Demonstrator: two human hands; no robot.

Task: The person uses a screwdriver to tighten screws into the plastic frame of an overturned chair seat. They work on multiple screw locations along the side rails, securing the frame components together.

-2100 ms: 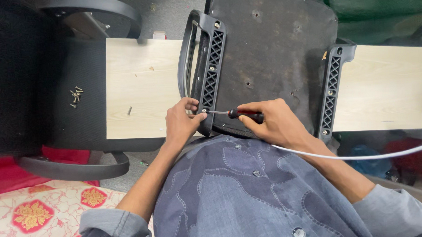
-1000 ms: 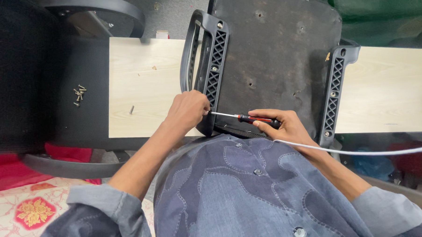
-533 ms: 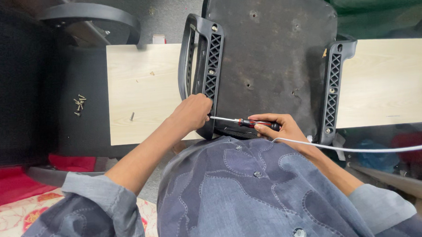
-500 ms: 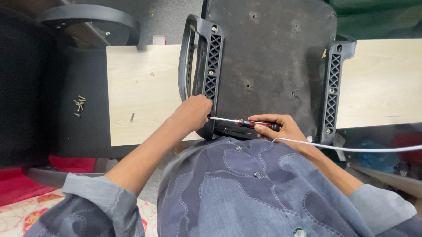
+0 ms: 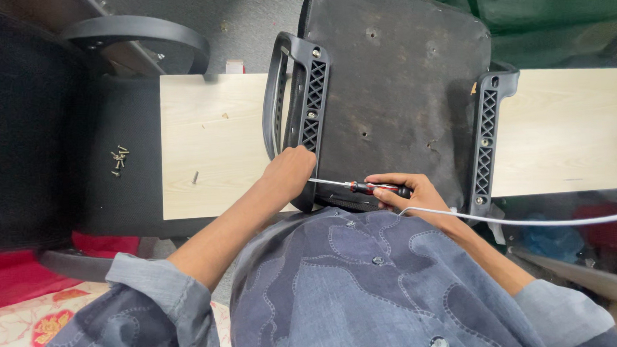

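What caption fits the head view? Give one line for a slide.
Right hand drives a screwdriver into the armrest bracket of an upturned chair seat; left hand steadies it.

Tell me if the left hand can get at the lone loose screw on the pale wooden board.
Probably yes: the left hand sits at the black plastic armrest bracket, and bare pale wooden board lies between it and the small loose screw.

The left hand (image 5: 289,175) is curled into a loose fist, knuckles up, its forearm bare to a rolled grey cuff and running down to the lower left. The right hand (image 5: 408,192) lies just beside it to the right, fingers (image 5: 384,181) wrapped closed in a grip and pointing left toward the other hand. The right forearm slopes down to the lower right, its sleeve also pushed back. Both wrists are nearly straight
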